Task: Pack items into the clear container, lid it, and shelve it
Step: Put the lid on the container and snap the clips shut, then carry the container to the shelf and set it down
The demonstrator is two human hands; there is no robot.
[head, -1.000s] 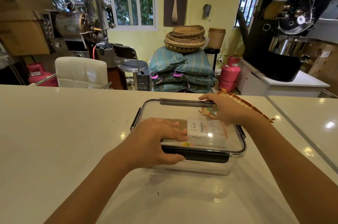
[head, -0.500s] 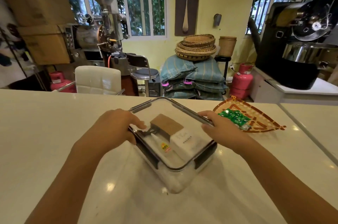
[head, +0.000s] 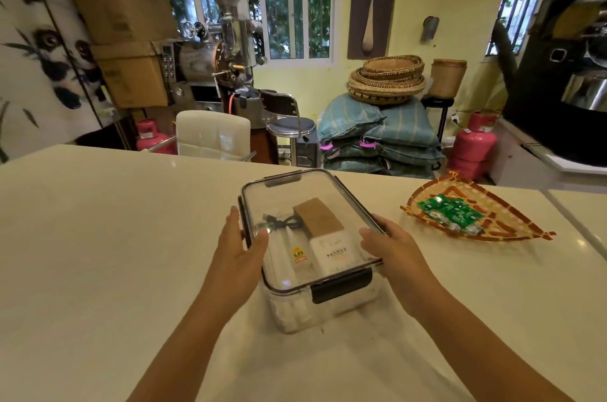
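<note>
While the box [head: 315,250] sits on the bench [head: 115,237], lid on, my left hand [head: 241,254] and right hand [head: 391,254] hold its sides (fingers curled); I'd lift level.

The container [head: 323,306] was clear, glossy plastic, and its see-through lid [head: 295,201] had dark matt plastic clips. Inside, a brown box [head: 320,217] looked like plain matt cardboard and a white box [head: 335,252] like smooth paper. The desk [head: 98,237] was pale, smooth and shiny. The tray [head: 512,231] beside it was woven cane, kinda rough.
</note>
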